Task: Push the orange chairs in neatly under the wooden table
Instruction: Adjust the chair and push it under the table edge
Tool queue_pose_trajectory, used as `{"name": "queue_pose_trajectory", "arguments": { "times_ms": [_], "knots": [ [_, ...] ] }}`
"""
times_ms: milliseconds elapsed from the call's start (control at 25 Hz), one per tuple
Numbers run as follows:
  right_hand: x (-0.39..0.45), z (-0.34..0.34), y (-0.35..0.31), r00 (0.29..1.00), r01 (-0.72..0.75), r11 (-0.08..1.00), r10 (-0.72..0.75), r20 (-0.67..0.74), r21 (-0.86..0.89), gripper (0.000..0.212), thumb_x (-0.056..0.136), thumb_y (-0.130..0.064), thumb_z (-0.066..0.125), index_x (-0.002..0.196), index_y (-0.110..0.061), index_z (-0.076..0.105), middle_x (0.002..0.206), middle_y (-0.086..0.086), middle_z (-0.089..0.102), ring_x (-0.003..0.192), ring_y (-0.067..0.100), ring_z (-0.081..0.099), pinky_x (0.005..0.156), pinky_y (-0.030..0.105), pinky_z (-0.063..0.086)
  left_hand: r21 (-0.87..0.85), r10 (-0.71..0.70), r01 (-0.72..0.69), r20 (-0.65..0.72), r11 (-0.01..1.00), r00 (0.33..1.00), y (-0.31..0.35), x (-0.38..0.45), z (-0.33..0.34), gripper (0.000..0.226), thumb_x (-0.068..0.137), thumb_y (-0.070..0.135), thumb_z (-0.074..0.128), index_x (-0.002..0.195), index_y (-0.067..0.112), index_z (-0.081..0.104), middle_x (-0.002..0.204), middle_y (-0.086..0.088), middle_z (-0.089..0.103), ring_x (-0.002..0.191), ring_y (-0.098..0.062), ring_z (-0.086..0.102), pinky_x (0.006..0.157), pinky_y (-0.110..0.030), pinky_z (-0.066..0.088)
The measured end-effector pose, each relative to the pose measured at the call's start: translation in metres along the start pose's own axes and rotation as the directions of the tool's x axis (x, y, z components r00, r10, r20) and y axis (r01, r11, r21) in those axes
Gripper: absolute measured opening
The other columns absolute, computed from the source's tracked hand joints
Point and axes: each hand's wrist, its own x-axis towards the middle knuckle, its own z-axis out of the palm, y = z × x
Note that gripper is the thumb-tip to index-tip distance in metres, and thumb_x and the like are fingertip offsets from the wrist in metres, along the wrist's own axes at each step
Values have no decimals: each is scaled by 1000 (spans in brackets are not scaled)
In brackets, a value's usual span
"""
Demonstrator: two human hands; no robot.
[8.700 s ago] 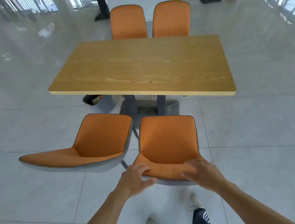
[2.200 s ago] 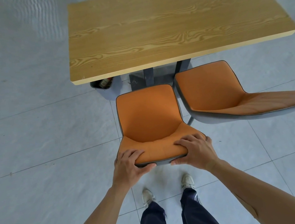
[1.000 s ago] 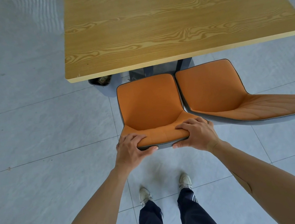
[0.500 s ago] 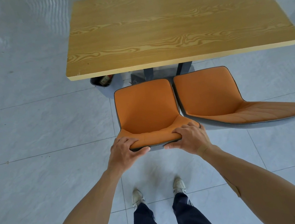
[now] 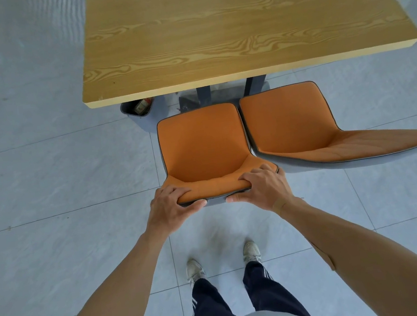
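An orange chair (image 5: 203,143) stands right in front of me, its seat facing the wooden table (image 5: 213,27). My left hand (image 5: 170,209) grips the left end of its backrest top and my right hand (image 5: 263,188) grips the right end. A short gap of floor lies between the seat's front edge and the near table edge. A second orange chair (image 5: 289,120) stands close beside it on the right, their seats almost touching, with its backrest stretching out to the right. The table's dark legs (image 5: 204,94) show just beyond the seats.
A small grey bin (image 5: 139,108) with rubbish in it sits on the floor under the table's left near corner, just left of the held chair. My feet (image 5: 250,251) stand on grey floor tiles behind the chair. Open floor lies to the left and right.
The held chair has shifted a little away from the table edge compared with one second ago, and the view has tilted down. Both hands keep their grip on the backrest.
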Motion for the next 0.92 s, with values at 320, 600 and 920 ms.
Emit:
{"name": "queue_pose_trajectory", "arguments": {
  "times_ms": [320, 600, 920],
  "knots": [
    [-3, 3, -2, 1000, -14, 1000, 14, -3, 25, 94, 57, -100, 27, 116, -35, 62, 111, -12, 64, 119, 18, 47, 105, 59, 30, 48, 2, -4, 56, 999, 998, -4, 2, -1, 80, 63, 93, 40, 117, 38, 62, 123, 12, 56, 119, -18, 43, 96, -50, 46],
    [-15, -2, 1, 999, -4, 997, 1, 33, 79, 76, 77, -84, 39, 134, -34, 48, 137, -10, 52, 134, 18, 39, 112, 57, 27, 107, -52, 38, 136, 994, 989, 1, 1, -6, 89, 59, 100, 29, 126, 45, 53, 129, 13, 51, 124, -17, 39, 98, -47, 45],
    [-12, -32, 3, 987, 36, 991, -55, 151, 128, 45, 88, -65, 48, 117, -33, 58, 114, -10, 59, 114, 16, 51, 97, 43, 42, -119, -152, 165, 110, 979, 982, 21, -18, -17, 69, 69, 81, 54, 120, 35, 60, 119, 10, 57, 117, -16, 48, 97, -43, 48]
  ]
}}
